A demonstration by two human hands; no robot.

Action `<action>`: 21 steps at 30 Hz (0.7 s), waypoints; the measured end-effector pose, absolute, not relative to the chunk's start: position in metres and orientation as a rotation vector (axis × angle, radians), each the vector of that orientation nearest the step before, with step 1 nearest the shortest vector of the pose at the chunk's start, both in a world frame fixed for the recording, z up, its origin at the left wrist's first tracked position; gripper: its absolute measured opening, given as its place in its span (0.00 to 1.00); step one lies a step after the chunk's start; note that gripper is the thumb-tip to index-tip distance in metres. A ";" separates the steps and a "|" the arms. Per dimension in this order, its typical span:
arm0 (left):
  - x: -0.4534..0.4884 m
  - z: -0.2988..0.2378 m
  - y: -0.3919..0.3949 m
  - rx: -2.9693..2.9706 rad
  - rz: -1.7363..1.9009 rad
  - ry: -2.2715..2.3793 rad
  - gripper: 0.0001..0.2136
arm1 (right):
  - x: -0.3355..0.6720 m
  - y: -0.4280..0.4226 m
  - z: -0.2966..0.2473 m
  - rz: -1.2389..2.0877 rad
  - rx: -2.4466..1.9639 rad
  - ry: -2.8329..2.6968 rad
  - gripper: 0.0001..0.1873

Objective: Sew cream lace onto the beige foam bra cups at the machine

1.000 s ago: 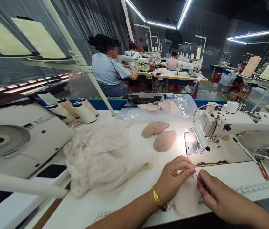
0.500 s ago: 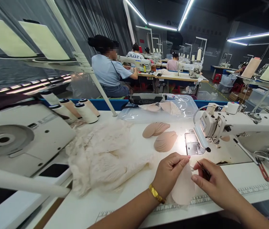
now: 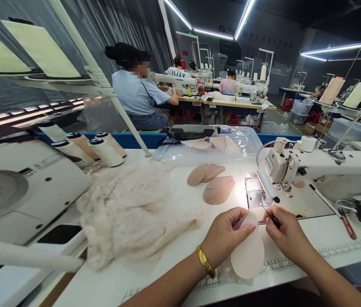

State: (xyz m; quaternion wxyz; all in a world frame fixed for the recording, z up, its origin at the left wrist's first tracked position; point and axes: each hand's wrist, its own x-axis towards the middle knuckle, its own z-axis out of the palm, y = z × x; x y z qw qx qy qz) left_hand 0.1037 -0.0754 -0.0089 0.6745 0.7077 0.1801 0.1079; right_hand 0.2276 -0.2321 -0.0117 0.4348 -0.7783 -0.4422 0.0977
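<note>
My left hand (image 3: 228, 232) pinches the upper part of a pale pink, teardrop-shaped cup pad (image 3: 247, 258), which hangs down over the table's front edge area. To its right, my right hand (image 3: 284, 228) is closed around a slim black pointed tool (image 3: 274, 220), mostly covered by the fingers. Its thin tip points up toward the needle plate (image 3: 257, 198) of the sewing machine (image 3: 295, 166). Beyond my left hand lie two fanned stacks of beige pads, a nearer stack (image 3: 219, 190) and a farther stack (image 3: 201, 175).
Cream lace fabric (image 3: 135, 213) is heaped on the left. Red-handled scissors (image 3: 348, 226) lie at the right, near a printed ruler strip (image 3: 353, 246). Behind are a clear plastic lid (image 3: 174, 153) and thread cones (image 3: 106, 151). A co-worker (image 3: 138, 94) sits at another machine.
My left hand has shifted its hold lower on the pad, so more of it shows. The right hand has closed further around the black tool and its tip now shows. The view has turned slightly.
</note>
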 end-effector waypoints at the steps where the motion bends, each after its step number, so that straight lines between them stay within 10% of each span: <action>1: 0.104 -0.009 -0.075 1.587 0.246 0.409 0.13 | 0.227 -0.233 -0.010 0.306 -1.905 -1.080 0.06; 11: 0.104 -0.011 -0.075 1.605 0.225 0.413 0.13 | 0.221 -0.228 -0.021 0.077 -1.923 -1.177 0.02; 21: 0.105 -0.010 -0.076 1.750 0.166 0.312 0.07 | 0.216 -0.245 -0.008 0.800 -1.190 -0.672 0.12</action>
